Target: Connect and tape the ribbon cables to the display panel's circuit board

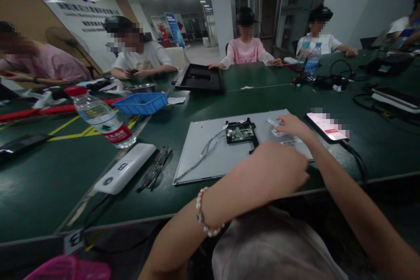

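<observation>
A flat grey panel [210,144] lies on the green table, with a green circuit board [240,133] in a black bracket on its upper middle. Grey cables [210,148] run from the board to the panel's lower left corner. My left hand [275,166], bracelet at the wrist, hovers over the panel's front edge; its fingers are turned down and hidden. Over the panel's right part, my right hand [290,124] pinches a small clear strip [273,121] near white labels [278,133].
Left of the panel are glasses [156,167], a white power bank [126,168], a water bottle [103,118] and a blue tray [142,103]. A lit phone [326,127] with a cable lies right. Across the table, a person touches a black frame [200,78]; other people sit around.
</observation>
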`<state>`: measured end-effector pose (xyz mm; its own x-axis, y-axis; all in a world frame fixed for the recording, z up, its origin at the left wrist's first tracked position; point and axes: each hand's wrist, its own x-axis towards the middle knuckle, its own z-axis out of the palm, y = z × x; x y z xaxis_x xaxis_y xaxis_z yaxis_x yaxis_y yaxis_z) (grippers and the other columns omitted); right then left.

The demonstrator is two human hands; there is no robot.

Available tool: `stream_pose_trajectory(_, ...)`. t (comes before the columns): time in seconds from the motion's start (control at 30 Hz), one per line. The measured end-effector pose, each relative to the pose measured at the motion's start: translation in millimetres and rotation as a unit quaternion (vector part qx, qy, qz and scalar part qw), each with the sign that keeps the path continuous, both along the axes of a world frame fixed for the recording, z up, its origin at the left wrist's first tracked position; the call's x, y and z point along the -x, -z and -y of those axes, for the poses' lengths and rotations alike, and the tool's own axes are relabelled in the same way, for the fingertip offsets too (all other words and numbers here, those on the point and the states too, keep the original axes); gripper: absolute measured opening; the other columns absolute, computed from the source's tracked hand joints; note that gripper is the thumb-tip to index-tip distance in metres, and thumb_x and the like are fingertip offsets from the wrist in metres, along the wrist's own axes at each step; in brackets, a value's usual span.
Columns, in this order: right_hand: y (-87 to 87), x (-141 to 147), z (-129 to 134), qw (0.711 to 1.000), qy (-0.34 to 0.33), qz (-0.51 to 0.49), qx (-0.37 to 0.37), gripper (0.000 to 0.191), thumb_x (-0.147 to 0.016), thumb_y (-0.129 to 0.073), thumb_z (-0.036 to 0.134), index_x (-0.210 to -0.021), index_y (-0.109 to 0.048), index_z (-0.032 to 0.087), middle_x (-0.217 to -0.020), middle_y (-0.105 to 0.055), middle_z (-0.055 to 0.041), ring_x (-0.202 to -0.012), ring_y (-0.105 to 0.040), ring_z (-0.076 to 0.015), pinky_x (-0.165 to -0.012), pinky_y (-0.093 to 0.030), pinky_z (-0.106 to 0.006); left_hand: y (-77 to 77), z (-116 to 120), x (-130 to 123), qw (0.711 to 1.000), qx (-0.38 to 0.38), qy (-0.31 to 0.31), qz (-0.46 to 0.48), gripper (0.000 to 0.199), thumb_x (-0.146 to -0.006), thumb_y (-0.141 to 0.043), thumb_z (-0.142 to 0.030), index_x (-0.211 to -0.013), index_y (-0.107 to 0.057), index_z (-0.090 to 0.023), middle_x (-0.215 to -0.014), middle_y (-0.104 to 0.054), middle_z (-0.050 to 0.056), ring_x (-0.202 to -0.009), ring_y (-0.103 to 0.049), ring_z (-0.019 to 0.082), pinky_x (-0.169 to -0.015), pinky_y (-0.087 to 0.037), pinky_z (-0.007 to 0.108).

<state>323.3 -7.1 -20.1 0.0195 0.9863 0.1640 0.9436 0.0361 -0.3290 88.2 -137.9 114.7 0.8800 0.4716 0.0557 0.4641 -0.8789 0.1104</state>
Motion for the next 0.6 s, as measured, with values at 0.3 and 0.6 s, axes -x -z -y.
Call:
stream_pose_trajectory(0.3,-3.8,-0.9,0.4,0.998,-0.001,-0.048,0.045,0.029,-0.071,-0.070,0.020,-0.100,-0.073,0.018,-0.090,-0.073,-0.0076,-0.077,-0.067,-0.0201,-0.067,-0.050,-0.026,66.8,-137.8,50.7,0.968,-0.080,-0.237,0.015,0.033,-0.093,-0.035,-0.023,-0.089,-0.068,-0.017,-0.091,-0.069,0.009,-0.085,-0.064,0.023,-0.074,-0.048,0.033)
stream_pose_trajectory(0.6,-30.5,15.2,11.9,0.945,-0.006,-0.328,0.022,0.021,-0.077,-0.065,0.018,-0.096,-0.073,0.015,-0.090,-0.071,-0.0075,-0.073,-0.067,-0.0168,-0.065,-0.055,-0.026,78.9,-144.9,65.1,0.941,-0.117,-0.248,0.196,0.029,-0.092,-0.039,-0.018,-0.104,-0.065,-0.016,-0.100,-0.067,0.008,-0.094,-0.061,0.020,-0.084,-0.048,0.031)
